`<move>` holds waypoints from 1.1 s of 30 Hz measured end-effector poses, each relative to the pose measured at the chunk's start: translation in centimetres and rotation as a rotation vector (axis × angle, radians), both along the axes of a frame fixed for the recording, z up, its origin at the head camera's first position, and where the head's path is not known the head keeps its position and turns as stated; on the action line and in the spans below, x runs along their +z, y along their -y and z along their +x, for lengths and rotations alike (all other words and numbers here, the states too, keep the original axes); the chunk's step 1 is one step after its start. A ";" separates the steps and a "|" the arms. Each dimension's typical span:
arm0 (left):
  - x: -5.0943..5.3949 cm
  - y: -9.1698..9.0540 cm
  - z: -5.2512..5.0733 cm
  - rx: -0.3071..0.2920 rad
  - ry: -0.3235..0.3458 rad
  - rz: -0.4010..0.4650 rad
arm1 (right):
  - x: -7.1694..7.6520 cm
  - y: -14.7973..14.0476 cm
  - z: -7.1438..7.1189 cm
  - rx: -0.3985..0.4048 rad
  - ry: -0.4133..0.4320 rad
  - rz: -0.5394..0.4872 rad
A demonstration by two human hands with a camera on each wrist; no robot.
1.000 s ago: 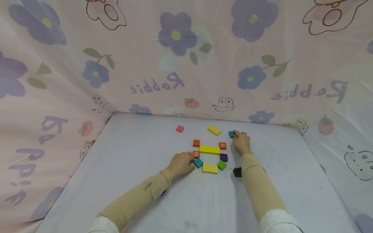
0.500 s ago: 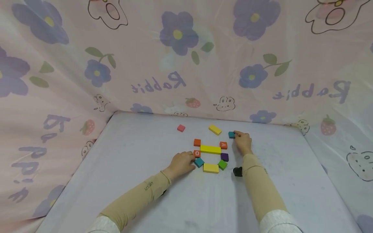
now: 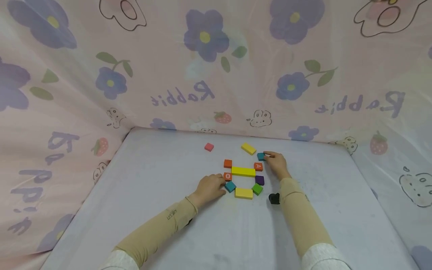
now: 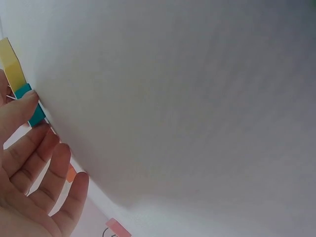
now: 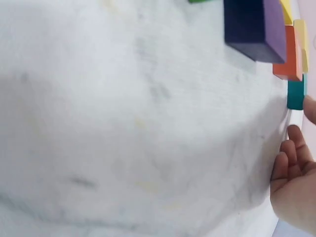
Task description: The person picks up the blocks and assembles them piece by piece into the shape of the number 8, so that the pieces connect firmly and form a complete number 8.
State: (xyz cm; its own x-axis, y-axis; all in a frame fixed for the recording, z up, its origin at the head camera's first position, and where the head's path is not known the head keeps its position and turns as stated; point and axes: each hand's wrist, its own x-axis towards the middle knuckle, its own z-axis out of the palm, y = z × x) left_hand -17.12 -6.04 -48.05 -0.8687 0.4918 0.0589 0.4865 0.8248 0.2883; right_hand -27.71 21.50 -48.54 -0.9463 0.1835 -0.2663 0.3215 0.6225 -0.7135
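My left hand (image 3: 210,188) lies left of the block outline, its thumb touching a teal block (image 3: 230,186) and its fingertips near an orange block marked "O" (image 3: 227,176). In the left wrist view its fingers (image 4: 55,163) are loosely extended. My right hand (image 3: 277,164) is at the upper right, touching the right end of another teal block (image 3: 261,156) on the table; its other fingers are loosely bent. That block lies above an orange "A" block (image 3: 258,166). A long yellow block (image 3: 243,171) spans between the orange blocks.
Purple (image 3: 259,180), green (image 3: 257,189) and short yellow (image 3: 243,193) blocks continue the outline, with a plain orange block (image 3: 227,163) upper left. Farther back lie a pink block (image 3: 209,147) and a tilted yellow block (image 3: 248,148). A printed curtain (image 3: 175,63) rises behind the white table (image 3: 162,165).
My right hand has shifted left with the teal block, which now lies nearer the tilted yellow block and the "A" block. My left hand has stayed in place.
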 end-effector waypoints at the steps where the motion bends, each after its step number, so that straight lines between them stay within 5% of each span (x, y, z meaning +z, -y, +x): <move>1: 0.0 0.0 0.0 0.001 0.000 0.000 | 0.0 0.0 -0.1 0.008 0.007 -0.001; 12: 0.2 0.0 -0.1 0.004 -0.008 -0.006 | -0.1 0.6 -0.3 0.148 0.115 0.067; 33: 0.2 0.4 0.2 -0.007 0.021 -0.025 | -0.5 0.7 0.3 0.124 0.077 0.010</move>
